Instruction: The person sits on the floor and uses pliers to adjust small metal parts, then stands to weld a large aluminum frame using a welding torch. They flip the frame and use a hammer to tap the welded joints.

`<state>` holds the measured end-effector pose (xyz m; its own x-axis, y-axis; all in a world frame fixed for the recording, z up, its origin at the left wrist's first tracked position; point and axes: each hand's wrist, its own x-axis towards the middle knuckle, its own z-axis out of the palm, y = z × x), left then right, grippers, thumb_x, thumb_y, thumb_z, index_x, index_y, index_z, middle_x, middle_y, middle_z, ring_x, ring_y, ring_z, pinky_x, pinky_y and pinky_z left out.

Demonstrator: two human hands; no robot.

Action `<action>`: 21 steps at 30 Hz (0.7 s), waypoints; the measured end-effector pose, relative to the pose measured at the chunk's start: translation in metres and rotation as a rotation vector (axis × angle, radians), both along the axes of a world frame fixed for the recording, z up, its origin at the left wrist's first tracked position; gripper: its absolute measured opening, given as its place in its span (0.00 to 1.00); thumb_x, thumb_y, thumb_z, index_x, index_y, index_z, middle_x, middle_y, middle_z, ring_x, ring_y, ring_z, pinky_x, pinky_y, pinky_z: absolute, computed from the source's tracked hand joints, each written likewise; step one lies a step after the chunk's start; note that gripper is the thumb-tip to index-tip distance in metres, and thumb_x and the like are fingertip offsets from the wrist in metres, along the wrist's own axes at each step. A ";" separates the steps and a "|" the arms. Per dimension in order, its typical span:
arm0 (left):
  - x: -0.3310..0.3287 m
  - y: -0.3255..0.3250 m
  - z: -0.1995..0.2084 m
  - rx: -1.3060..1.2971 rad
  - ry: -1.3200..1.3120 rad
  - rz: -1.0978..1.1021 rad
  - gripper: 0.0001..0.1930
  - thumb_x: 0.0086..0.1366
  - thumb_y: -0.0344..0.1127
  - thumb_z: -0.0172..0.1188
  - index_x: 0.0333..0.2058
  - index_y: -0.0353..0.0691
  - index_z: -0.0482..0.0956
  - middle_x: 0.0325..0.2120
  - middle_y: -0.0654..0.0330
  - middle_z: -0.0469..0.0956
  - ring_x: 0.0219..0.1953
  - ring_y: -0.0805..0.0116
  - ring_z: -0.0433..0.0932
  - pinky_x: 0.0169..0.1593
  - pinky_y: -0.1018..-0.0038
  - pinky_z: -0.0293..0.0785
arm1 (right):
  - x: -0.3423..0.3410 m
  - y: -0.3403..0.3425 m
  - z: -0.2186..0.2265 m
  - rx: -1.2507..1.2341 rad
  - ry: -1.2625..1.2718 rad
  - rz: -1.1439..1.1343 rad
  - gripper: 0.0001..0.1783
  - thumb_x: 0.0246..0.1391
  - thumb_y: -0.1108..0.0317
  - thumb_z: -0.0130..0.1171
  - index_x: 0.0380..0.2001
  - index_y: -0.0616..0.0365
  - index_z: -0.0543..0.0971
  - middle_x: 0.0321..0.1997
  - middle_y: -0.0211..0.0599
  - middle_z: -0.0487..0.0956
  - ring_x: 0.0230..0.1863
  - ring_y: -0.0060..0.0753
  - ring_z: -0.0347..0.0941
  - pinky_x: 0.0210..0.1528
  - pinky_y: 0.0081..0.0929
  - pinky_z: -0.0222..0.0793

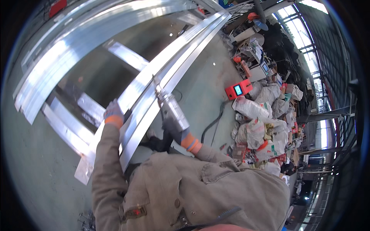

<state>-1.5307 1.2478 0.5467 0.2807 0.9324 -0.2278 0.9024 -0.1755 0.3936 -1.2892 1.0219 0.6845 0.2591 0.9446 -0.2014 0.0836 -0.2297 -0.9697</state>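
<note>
My left hand, in a grey glove with an orange cuff, grips the edge of a long, shiny metal profile. A small dark piece beside its fingers is too unclear to name. In my right hand, also gloved, is a silver welding gun with a thick cylindrical body. Its narrow tip points up and left, at the seam between that profile and a second long metal profile on the right. Whether the tip touches the metal cannot be told.
Short cross pieces join the long profiles to wide, bent-looking metal sections at the left. To the right stands a red box with a lit screen, near a black cable on the floor. Piled white sacks lie beyond.
</note>
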 end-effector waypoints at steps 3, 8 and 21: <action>-0.001 0.007 0.004 -0.114 -0.044 -0.022 0.58 0.61 0.69 0.74 0.75 0.29 0.66 0.68 0.35 0.75 0.71 0.37 0.74 0.74 0.53 0.72 | 0.040 0.022 -0.011 0.014 -0.089 0.054 0.20 0.75 0.53 0.68 0.57 0.57 0.83 0.37 0.30 0.83 0.36 0.21 0.78 0.38 0.33 0.79; -0.003 0.003 0.012 -0.130 -0.117 0.005 0.59 0.58 0.68 0.78 0.76 0.32 0.67 0.72 0.38 0.73 0.74 0.39 0.72 0.77 0.55 0.69 | 0.109 0.057 -0.018 0.016 -0.114 0.044 0.20 0.74 0.49 0.68 0.50 0.57 0.85 0.32 0.30 0.83 0.33 0.22 0.77 0.36 0.33 0.77; 0.024 -0.025 0.004 0.082 -0.087 -0.033 0.41 0.61 0.62 0.76 0.57 0.30 0.77 0.54 0.38 0.82 0.58 0.37 0.80 0.66 0.51 0.77 | 0.221 0.163 -0.126 0.514 -1.097 0.385 0.11 0.74 0.62 0.56 0.47 0.58 0.81 0.43 0.44 0.82 0.49 0.45 0.79 0.52 0.41 0.79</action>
